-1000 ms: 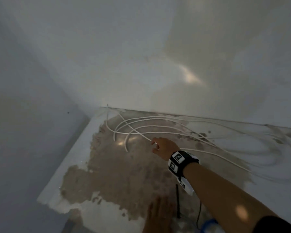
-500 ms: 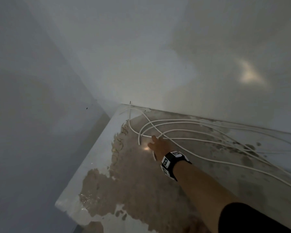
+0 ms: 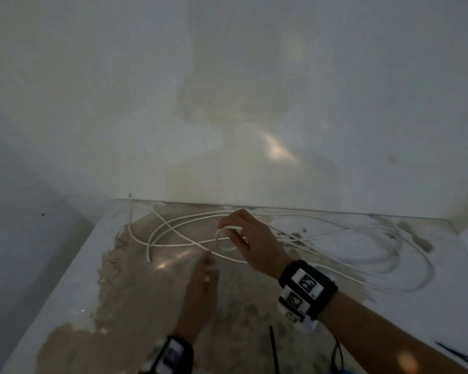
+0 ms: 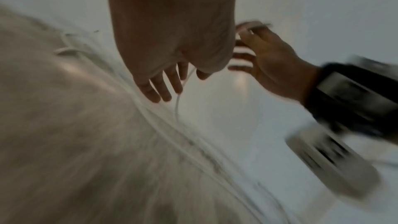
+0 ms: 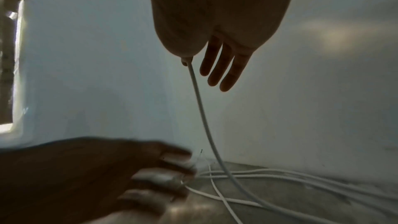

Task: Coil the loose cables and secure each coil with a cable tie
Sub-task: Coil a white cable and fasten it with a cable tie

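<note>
A long white cable [image 3: 148,251] lies in loose loops across the worn table [image 3: 65,279], against the back wall. My right hand [image 3: 243,238] hovers over the loops and pinches one end of the cable between thumb and index finger. In the right wrist view the cable [image 5: 200,105] hangs from that pinch down to the table, with the other fingers [image 5: 224,67] straight. My left hand [image 3: 203,287] reaches forward below it, blurred, fingers [image 4: 159,88] straight and holding nothing, close to a strand [image 4: 177,106].
A black cable tie [image 3: 273,352] lies near the table's front edge between my arms. More black ties [image 3: 459,357] show at the bottom right. White walls close the back and left. The table's left edge [image 3: 38,306] drops off.
My right hand has picked up the cable end and drawn back from the far left corner toward the middle. My left hand has come forward into view.
</note>
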A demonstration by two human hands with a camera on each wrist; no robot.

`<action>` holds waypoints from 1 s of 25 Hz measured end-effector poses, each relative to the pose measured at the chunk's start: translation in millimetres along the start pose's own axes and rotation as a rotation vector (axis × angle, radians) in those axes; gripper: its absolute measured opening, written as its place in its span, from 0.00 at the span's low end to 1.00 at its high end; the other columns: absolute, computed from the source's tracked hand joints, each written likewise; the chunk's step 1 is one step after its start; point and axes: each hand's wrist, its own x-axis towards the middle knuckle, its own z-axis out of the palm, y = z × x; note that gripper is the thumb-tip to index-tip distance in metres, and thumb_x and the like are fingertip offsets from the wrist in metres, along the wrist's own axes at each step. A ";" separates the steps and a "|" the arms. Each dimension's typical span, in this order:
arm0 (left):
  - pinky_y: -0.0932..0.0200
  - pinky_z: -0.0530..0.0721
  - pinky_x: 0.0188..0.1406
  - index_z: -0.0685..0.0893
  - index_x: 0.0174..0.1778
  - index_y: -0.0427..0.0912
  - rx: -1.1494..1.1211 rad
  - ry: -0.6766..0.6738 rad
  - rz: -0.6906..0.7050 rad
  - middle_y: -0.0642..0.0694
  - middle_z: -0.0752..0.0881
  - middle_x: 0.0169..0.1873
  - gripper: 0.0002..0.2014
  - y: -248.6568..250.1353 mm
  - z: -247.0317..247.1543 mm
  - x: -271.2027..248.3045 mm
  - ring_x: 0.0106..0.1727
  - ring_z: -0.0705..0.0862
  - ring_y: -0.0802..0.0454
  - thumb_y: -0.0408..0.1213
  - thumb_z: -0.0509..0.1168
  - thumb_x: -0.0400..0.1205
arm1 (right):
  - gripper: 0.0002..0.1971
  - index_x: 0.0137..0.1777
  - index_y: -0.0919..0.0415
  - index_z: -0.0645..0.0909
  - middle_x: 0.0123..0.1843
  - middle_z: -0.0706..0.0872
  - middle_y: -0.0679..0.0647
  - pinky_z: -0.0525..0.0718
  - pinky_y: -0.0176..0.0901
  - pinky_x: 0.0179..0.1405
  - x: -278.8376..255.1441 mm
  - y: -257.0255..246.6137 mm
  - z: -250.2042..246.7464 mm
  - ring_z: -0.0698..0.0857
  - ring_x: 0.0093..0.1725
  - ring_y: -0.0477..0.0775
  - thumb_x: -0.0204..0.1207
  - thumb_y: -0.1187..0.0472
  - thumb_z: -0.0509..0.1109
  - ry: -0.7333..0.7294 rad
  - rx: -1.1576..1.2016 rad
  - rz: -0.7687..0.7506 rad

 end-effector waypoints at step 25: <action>0.59 0.80 0.41 0.75 0.71 0.55 0.324 -0.462 0.476 0.53 0.87 0.45 0.16 215.5 68.4 46.3 0.43 0.86 0.52 0.42 0.60 0.87 | 0.19 0.43 0.60 0.81 0.31 0.71 0.44 0.69 0.40 0.35 -157.0 -46.3 -152.7 0.70 0.32 0.45 0.90 0.55 0.53 0.352 0.303 0.487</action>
